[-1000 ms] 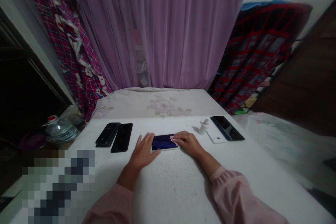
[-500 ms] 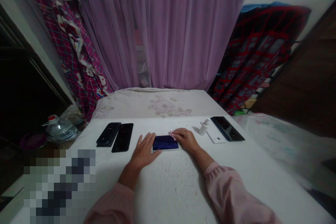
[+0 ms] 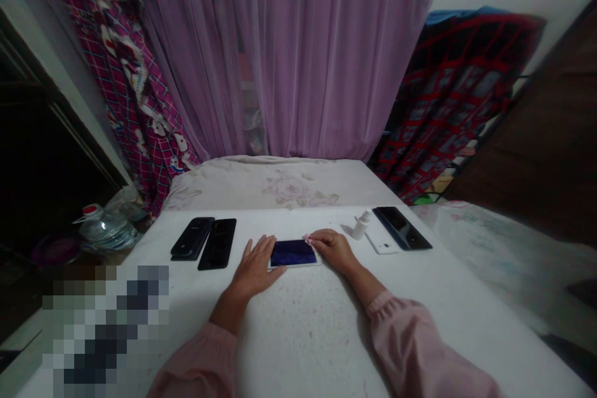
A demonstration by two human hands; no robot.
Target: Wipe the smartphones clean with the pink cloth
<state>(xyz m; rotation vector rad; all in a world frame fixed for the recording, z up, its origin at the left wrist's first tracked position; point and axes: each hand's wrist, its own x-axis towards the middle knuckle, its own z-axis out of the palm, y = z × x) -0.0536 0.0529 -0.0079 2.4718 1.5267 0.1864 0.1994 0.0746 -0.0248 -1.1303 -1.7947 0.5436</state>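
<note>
A white-framed phone (image 3: 293, 252) lies flat on the white table (image 3: 303, 329), its dark blue screen facing up. My left hand (image 3: 254, 266) rests at the phone's left end with the fingers spread and the thumb along its near edge. At the far right corner of the screen, my right hand (image 3: 334, 250) pinches a small pink cloth (image 3: 308, 240), part of which the fingers hide.
Dark phones (image 3: 192, 239) and a black phone (image 3: 217, 244) lie to the left. On the right stand a white spray bottle (image 3: 361, 226), a white phone (image 3: 381, 242) and dark devices (image 3: 403, 228). Purple curtains (image 3: 298, 56) hang behind; a water bottle (image 3: 105, 229) is beyond the left edge.
My right hand has shifted slightly to the right with the pink cloth, along the phone's right end. My left hand stays in nearly the same place.
</note>
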